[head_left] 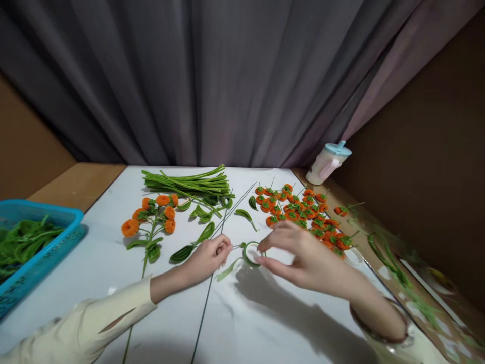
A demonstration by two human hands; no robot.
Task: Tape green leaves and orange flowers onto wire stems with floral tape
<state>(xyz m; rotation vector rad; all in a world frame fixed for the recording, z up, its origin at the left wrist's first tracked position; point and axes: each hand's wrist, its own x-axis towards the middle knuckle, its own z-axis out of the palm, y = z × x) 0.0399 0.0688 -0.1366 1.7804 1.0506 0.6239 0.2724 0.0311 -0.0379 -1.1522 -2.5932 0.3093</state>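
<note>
Fingers closed, my left hand (214,255) pinches a thin wire stem with a small green tip pointing right. Green leaves (182,254) lie just beside that hand. My right hand (295,253) is to the right, its thumb and index finger at the right edge of a roll of green tape (247,254). The roll stands tilted, and a loose strip of tape (228,270) trails to its lower left. An assembled stem with orange flowers (131,227) lies left of my left hand. Many small orange flower heads (273,221) are spread behind my right hand.
A bundle of green stems (185,183) lies at the back of the white table (170,323). Thin dark wires (238,203) cross the middle. On the left is a blue basket (71,222) of green pieces. A lidded cup (328,163) stands back right; green scraps (394,263) lie at right.
</note>
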